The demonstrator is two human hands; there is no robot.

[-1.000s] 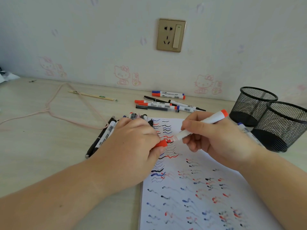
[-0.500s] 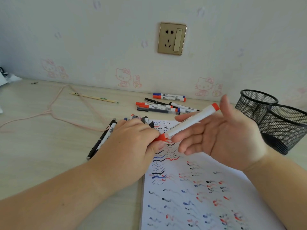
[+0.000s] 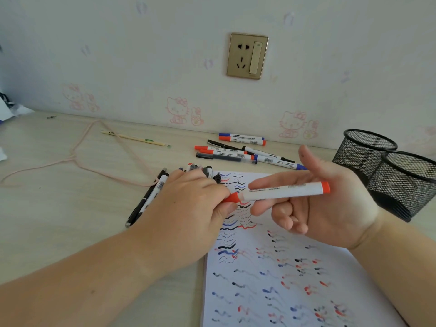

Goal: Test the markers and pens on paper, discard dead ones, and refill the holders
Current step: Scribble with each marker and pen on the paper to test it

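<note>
1. Red marker (image 3: 283, 191): held level above the paper (image 3: 271, 279), its red cap (image 3: 232, 197) pointing toward 9 o'clock. One second ago it was gripped in a writing pose with the cap at its tip; now it is capped and turned flat. Testing of this marker is judged finished.
2. Left hand (image 3: 188, 208): the cap end is pinched between curled fingers and thumb.
3. Right hand (image 3: 318, 204): opened since a second ago; the barrel is supported on extended fingers, the two lower fingers curled.
4. Paper: covered with red, blue and black squiggles.
5. Untested pens (image 3: 151, 197): partly hidden under the left hand, at 9 o'clock of the paper.
6. Sorted group (image 3: 243, 151): laid at 12 o'clock.
7. Mesh holders (image 3: 387, 171): two, at 3 o'clock; contents cannot be told. Refilling is judged pending.
</note>
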